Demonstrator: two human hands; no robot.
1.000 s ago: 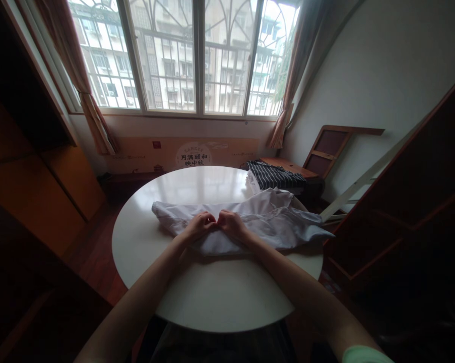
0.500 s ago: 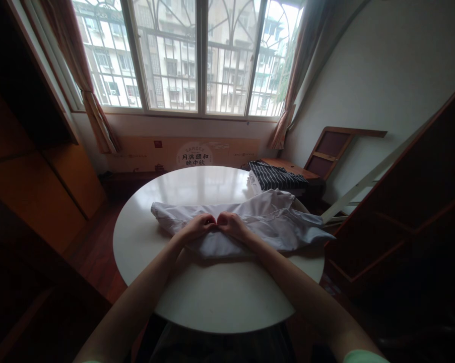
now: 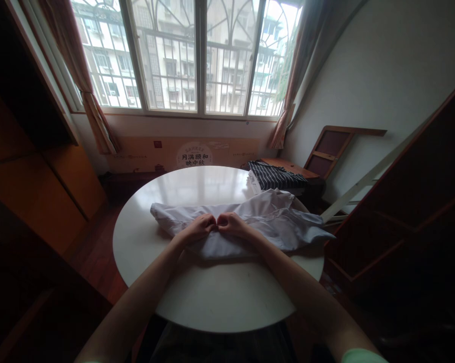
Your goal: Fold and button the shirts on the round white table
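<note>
A crumpled white shirt lies spread sideways across the round white table. Over its middle, my left hand and my right hand meet with their fingertips close together. Both hands have curled fingers pinching the cloth. Whatever small part sits between the fingertips is hidden by them. One end of the shirt reaches left past my left hand, and looser folds bunch up to the right of my right hand.
Black-and-white striped cloth lies folded on a pile at the table's back right edge. Behind it is a wooden chair. A printed orange panel stands below the barred window. Dark furniture flanks the right side.
Both hands stay at the same spot on the shirt, with only very slight finger and forearm shifts. The shirt lies as before.
</note>
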